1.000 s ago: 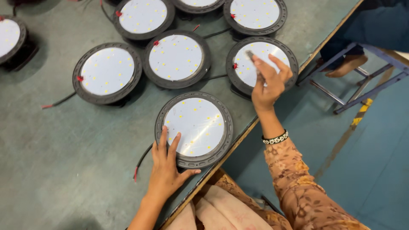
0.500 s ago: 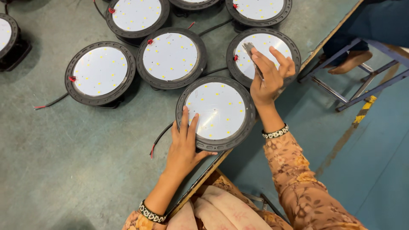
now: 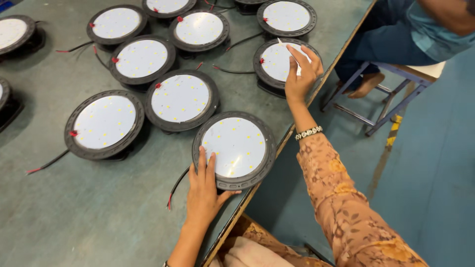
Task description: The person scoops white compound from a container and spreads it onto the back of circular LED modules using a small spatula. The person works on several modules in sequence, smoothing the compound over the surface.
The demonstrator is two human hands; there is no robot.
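Head view: left hand [image 3: 204, 190] lies flat, fingers spread, on the nearest round lamp [image 3: 234, 148], while at two o'clock the right hand [image 3: 301, 74] pinches a thin white strip [image 3: 290, 51] above another lamp [image 3: 277, 62].

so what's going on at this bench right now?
A person at a grey-green worktable full of round LED light fixtures. The left hand lies flat on the rim of the nearest fixture, at the table edge. The right hand is raised over another fixture, pinching a thin white strip. A second person sits on a stool past the table's edge.
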